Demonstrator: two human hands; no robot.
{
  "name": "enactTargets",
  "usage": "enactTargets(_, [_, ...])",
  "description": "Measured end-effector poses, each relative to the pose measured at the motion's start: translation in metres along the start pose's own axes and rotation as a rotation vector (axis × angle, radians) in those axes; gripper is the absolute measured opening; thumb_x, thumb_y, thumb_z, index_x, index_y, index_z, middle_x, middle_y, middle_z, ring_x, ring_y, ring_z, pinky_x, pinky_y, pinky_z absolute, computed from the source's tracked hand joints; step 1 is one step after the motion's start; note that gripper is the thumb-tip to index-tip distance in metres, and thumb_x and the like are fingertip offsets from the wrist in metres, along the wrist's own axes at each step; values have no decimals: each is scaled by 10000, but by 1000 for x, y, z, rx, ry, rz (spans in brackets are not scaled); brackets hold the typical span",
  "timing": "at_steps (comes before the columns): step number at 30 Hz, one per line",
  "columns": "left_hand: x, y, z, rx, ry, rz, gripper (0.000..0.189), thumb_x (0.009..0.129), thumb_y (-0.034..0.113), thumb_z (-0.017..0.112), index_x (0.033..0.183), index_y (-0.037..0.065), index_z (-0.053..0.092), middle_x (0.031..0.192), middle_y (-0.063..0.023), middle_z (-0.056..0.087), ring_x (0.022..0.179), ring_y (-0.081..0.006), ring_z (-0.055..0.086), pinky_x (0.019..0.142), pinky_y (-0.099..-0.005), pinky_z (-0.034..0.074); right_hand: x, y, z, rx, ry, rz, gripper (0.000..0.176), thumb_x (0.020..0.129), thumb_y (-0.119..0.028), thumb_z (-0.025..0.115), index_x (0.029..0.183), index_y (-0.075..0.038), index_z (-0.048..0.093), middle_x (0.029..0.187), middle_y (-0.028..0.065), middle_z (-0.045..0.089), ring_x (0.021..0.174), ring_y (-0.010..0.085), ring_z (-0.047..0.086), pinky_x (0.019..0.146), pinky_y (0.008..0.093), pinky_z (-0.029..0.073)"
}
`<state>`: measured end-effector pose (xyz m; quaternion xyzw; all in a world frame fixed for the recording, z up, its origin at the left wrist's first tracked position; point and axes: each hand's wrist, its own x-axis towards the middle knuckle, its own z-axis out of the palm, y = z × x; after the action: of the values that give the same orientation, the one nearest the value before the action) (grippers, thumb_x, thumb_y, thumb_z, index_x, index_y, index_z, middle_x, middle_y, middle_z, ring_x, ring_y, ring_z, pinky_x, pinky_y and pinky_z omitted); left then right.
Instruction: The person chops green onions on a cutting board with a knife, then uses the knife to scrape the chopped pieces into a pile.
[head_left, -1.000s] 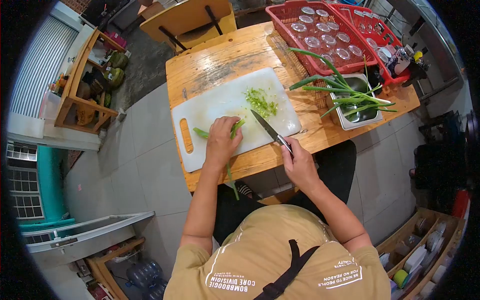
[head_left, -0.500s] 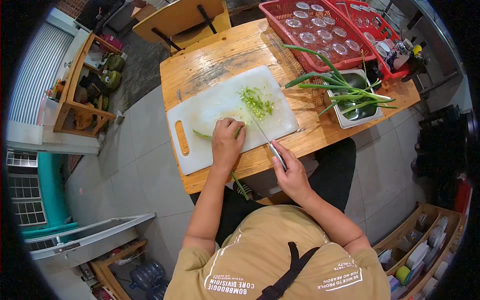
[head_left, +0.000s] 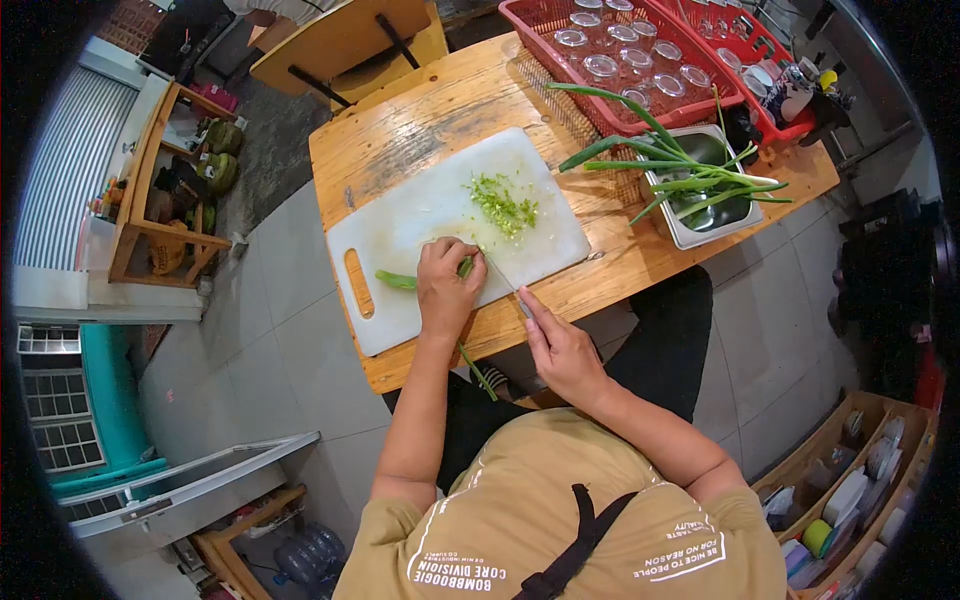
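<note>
My left hand (head_left: 447, 288) is closed on a green onion (head_left: 397, 280) on the white cutting board (head_left: 400, 229). Part of the stalk sticks out to the left of the fingers, and a length of green hangs below the board's near edge. In my right hand (head_left: 563, 352) is a knife (head_left: 503, 275) with a grey handle. Its blade lies close beside my left fingertips. Beyond the blade, chopped green onion (head_left: 503, 204) is scattered across the board.
Whole green onions (head_left: 690, 170) lie across a metal container (head_left: 733, 220) to the right. Behind it, a red basket (head_left: 600, 116) holds several upturned glasses on the wooden table (head_left: 380, 130). A wooden chair (head_left: 350, 50) stands at the far side.
My right hand and the knife have moved left, bringing the blade nearer to my left fingers. The whole view has shifted slightly.
</note>
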<state>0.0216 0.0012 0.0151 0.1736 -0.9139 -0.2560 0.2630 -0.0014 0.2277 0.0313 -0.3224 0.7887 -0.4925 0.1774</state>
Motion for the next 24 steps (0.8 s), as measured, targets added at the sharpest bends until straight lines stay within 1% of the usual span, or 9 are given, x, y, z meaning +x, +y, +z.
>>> enactTargets(2, [0, 0, 0, -10, -3, -15, 121, 878, 104, 781, 963, 21, 757, 1045, -133, 708, 1028, -351, 641, 917, -451, 529, 0, 0, 1, -12, 14, -47, 512, 1127, -195, 549, 1630, -132, 477, 1137, 259, 730, 971, 454, 727, 843, 523, 590])
enactTargets(5, [1, 2, -1, -21, -22, -31, 126, 875, 106, 781, 963, 20, 755, 1050, -130, 703, 1040, -340, 637, 924, -440, 527, -2, 3, 4, -13, 11, -55, 524, 1126, -190, 548, 1638, -126, 460, 1114, 250, 724, 950, 446, 725, 833, 524, 587])
enactTargets(9, [1, 0, 0, -23, -39, -40, 140, 870, 112, 786, 966, 16, 752, 1051, -125, 698, 1044, -330, 634, 937, -427, 525, -1, 1, 7, 8, 24, -55, 529, 1127, -191, 538, 1643, -120, 447, 1096, 265, 725, 943, 456, 722, 832, 539, 579])
enactTargets(11, [2, -2, 1, -35, -17, -26, 131, 872, 126, 784, 944, 21, 754, 1026, -110, 699, 987, -329, 626, 893, -442, 523, 2, -2, 5, 48, -18, 16, 495, 1121, -157, 558, 1609, -101, 499, 1126, 305, 734, 999, 474, 729, 859, 497, 581])
enactTargets(12, [2, -3, 2, -36, -26, -17, 131, 872, 126, 784, 944, 21, 754, 1026, -110, 699, 987, -329, 626, 893, -442, 523, 3, -2, 4, 52, -8, 22, 495, 1121, -157, 558, 1609, -101, 499, 1126, 305, 734, 999, 474, 729, 859, 497, 581])
enactTargets(17, [3, -6, 2, -30, -43, -29, 139, 864, 126, 786, 940, 14, 751, 1033, -110, 695, 990, -327, 627, 900, -433, 525, 7, -5, 5, 68, -55, 77, 493, 1132, -177, 522, 1621, -126, 483, 987, 310, 724, 908, 487, 718, 820, 527, 563])
enactTargets(18, [4, -5, 2, -29, -48, -27, 139, 864, 126, 786, 940, 14, 751, 1033, -110, 695, 990, -327, 627, 900, -433, 525, 9, -5, 7, 71, -52, 80, 493, 1132, -177, 522, 1621, -126, 483, 987, 310, 724, 908, 487, 718, 820, 527, 563])
enactTargets(20, [3, -5, 2, -41, -53, -42, 137, 860, 119, 786, 936, 12, 748, 1028, -110, 693, 987, -326, 628, 902, -431, 526, 13, -4, 13, 75, 0, 6, 493, 1132, -181, 516, 1621, -129, 481, 902, 307, 703, 855, 489, 709, 796, 533, 556])
enactTargets(24, [4, -8, 2, -46, -41, -33, 137, 857, 114, 787, 937, 10, 748, 1023, -109, 690, 986, -324, 629, 903, -431, 526, 18, -8, 13, 83, -5, 10, 494, 1133, -183, 507, 1623, -127, 477, 856, 306, 685, 820, 480, 702, 773, 535, 547])
